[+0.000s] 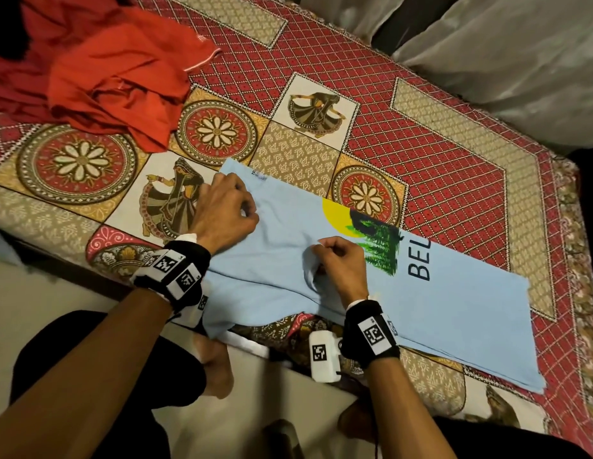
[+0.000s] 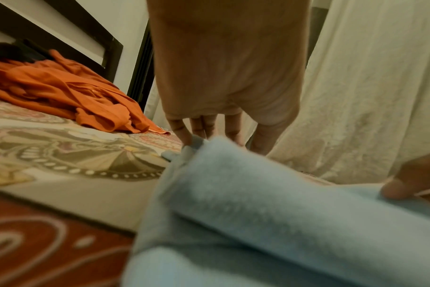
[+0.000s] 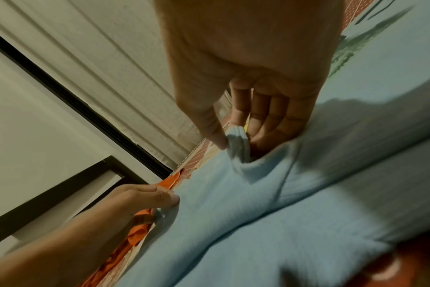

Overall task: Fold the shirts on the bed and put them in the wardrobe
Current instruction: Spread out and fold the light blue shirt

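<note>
A light blue T-shirt (image 1: 454,313) with a yellow sun, green trees and dark letters lies half-folded lengthwise on the patterned bedspread (image 1: 437,154). My left hand (image 1: 234,210) pinches the blue cloth near the collar end; the left wrist view shows its fingertips (image 2: 184,136) on a fold of the blue T-shirt (image 2: 246,194). My right hand (image 1: 331,260) pinches a raised bunch of fabric at the shirt's middle, seen up close between thumb and fingers (image 3: 227,139) on the blue T-shirt (image 3: 258,223). A crumpled red-orange shirt (image 1: 123,84) lies at the bed's far left.
Pale curtains (image 1: 487,44) hang beyond the bed's far side. The near bed edge (image 1: 255,346) runs below my wrists, with pale floor and my legs under it. A dark garment (image 1: 7,24) sits at the top left corner. A dark-framed wall panel (image 2: 86,44) stands behind the red-orange shirt (image 2: 69,93).
</note>
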`<state>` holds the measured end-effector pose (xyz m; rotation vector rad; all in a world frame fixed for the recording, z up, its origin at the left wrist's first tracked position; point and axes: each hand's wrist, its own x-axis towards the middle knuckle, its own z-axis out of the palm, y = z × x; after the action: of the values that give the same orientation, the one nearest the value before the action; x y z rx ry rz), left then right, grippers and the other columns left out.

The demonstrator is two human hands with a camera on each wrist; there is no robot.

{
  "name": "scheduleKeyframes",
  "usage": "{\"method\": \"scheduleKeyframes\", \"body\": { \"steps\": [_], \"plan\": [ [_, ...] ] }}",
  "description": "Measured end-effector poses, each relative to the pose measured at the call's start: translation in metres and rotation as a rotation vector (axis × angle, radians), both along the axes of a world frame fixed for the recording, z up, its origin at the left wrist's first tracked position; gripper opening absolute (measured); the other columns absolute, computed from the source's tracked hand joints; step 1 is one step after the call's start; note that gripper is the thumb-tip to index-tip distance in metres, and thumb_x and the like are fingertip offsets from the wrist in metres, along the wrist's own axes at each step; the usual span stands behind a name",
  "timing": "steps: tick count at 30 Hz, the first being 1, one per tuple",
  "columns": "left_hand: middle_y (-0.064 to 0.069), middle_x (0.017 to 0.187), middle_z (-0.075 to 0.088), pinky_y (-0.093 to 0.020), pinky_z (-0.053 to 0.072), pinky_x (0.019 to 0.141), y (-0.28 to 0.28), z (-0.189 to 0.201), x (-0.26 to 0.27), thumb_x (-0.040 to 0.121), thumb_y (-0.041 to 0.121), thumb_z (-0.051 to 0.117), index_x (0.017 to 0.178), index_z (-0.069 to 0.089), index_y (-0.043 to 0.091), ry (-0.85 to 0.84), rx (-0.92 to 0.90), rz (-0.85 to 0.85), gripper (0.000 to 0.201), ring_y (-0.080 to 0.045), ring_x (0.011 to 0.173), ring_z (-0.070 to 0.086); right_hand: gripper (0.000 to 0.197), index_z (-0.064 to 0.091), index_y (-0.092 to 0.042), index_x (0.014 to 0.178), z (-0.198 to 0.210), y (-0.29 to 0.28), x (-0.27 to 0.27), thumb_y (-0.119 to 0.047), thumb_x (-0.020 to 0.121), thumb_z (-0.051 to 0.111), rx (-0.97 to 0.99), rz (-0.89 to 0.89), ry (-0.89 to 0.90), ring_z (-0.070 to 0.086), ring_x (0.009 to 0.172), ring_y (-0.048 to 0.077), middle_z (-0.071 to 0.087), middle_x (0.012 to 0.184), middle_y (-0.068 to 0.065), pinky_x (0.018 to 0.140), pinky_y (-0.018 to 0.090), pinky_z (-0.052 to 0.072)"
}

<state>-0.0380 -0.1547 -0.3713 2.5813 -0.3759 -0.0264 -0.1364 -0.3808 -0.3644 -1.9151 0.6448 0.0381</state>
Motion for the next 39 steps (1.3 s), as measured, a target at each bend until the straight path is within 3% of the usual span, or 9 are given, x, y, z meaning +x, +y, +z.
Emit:
{"method": "scheduleKeyframes", "body": {
  "steps": [8,14,18,23,26,28,31,36,39],
  "plan": [
    [0.001,0.102,0.058,-0.039,0.04,0.089,-0.028,0.009,0.005,0.095,0.028,0.067,0.1,0.07,0.019,-0.214,-0.193,0.032,0.011,-0.019,0.102,0.045,0.01,0.073,-0.017,0.085,0.0,-0.011,0.001,-0.009,0.082,0.068,0.05,-0.066,-0.093,0.061,0.066,0.009,0.068,0.07,-0.006,0.069,0.03,0.052],
    [-0.007,0.142,0.056,-0.045,0.037,0.105,-0.035,-0.011,0.003,0.099,0.018,0.057,0.137,0.061,0.018,-0.214,-0.092,-0.171,0.038,-0.028,0.137,0.043,0.034,0.065,-0.015,0.125,0.001,0.007,-0.006,-0.023,0.092,0.061,-0.69,0.092,-0.278,0.064,0.111,0.026,0.07,0.121,0.008,0.093,0.034,0.05],
    [-0.003,0.167,0.03,-0.05,0.011,0.124,-0.025,-0.033,-0.003,0.105,0.05,0.027,0.155,0.041,0.024,-0.073,0.179,-0.332,0.059,-0.022,0.157,0.015,0.069,0.036,-0.015,0.157,-0.019,0.03,-0.019,-0.058,0.104,0.027,-0.86,0.412,-0.097,0.021,0.155,0.022,0.029,0.166,0.007,0.124,0.049,0.018],
    [0.005,0.172,0.01,-0.051,-0.004,0.126,-0.017,-0.053,0.001,0.101,0.062,0.009,0.163,0.019,0.03,0.007,0.272,-0.338,0.071,-0.016,0.159,-0.001,0.085,0.005,-0.015,0.164,-0.045,0.018,-0.033,-0.071,0.101,0.014,-0.882,0.472,0.112,-0.008,0.158,0.018,-0.001,0.172,0.003,0.125,0.055,-0.006],
    [0.0,0.171,0.018,-0.049,0.0,0.126,-0.016,-0.036,-0.005,0.106,0.053,0.022,0.161,0.029,0.026,-0.027,0.157,-0.303,0.062,-0.017,0.159,0.006,0.085,0.013,-0.011,0.163,-0.024,0.017,-0.045,-0.069,0.101,0.019,-0.781,0.402,0.051,0.003,0.158,0.021,0.009,0.171,0.008,0.126,0.052,0.003],
    [-0.003,0.164,0.035,-0.045,0.014,0.125,-0.012,-0.015,-0.013,0.107,0.039,0.04,0.153,0.044,0.021,-0.122,-0.023,-0.214,0.05,-0.019,0.154,0.024,0.073,0.034,-0.014,0.156,-0.005,0.019,-0.065,-0.062,0.101,0.033,-0.676,0.242,-0.069,0.031,0.151,0.023,0.036,0.163,0.009,0.122,0.046,0.027],
    [-0.003,0.131,0.062,-0.027,0.037,0.099,-0.004,0.018,-0.046,0.095,0.018,0.057,0.124,0.064,0.017,-0.225,-0.31,0.141,0.03,-0.022,0.12,0.053,0.027,0.068,-0.027,0.115,0.013,0.035,-0.112,-0.043,0.094,0.061,-0.427,-0.031,-0.075,0.069,0.102,0.018,0.075,0.105,-0.004,0.086,0.032,0.053],
    [-0.003,0.115,0.055,-0.048,0.047,0.099,-0.001,0.021,-0.143,0.076,0.027,0.073,0.1,0.057,0.021,0.156,-0.588,0.738,0.029,-0.031,0.113,0.056,0.031,0.068,-0.012,0.106,-0.02,0.067,-0.122,-0.022,0.077,0.073,0.427,-0.533,0.022,0.071,0.078,0.022,0.077,0.093,0.013,0.074,0.038,0.06],
    [-0.004,0.098,0.067,-0.036,0.053,0.084,-0.008,0.003,-0.176,0.073,0.019,0.081,0.093,0.057,0.02,0.442,-0.92,0.85,0.031,-0.021,0.09,0.066,0.027,0.063,0.0,0.111,-0.014,0.074,-0.104,-0.005,0.085,0.068,0.656,-0.58,0.041,0.065,0.066,0.019,0.071,0.083,0.011,0.055,0.026,0.051]
  ]
}}
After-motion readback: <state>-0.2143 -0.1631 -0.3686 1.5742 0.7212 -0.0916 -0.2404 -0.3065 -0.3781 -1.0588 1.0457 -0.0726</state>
